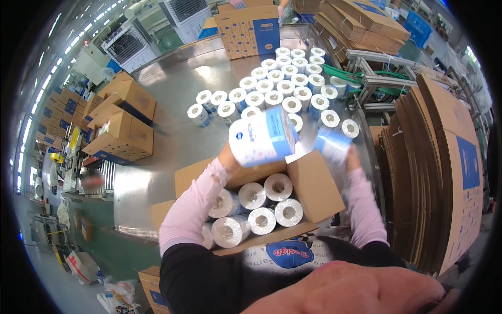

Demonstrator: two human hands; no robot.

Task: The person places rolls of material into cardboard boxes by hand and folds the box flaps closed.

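Observation:
My left hand (228, 158), mostly hidden behind what it grips, is closed on a large plastic-wrapped paper roll (261, 137) with blue and white print. That roll is held tilted above the far side of an open cardboard box (316, 188). Off the box's right far corner, my right hand (353, 158) is closed on another wrapped paper roll (333, 144), both smeared by motion. Inside the box, several white paper rolls (261, 221) stand upright in rows, core holes facing up. My left forearm hides part of the box's left side.
Many upright paper rolls (273, 98) crowd the metal table (172, 94) beyond the box. At the far edge, another person's hand (281, 14) touches a printed carton (246, 36). Flattened cartons (418, 172) stand stacked on the right; open cartons (123, 133) sit at the left.

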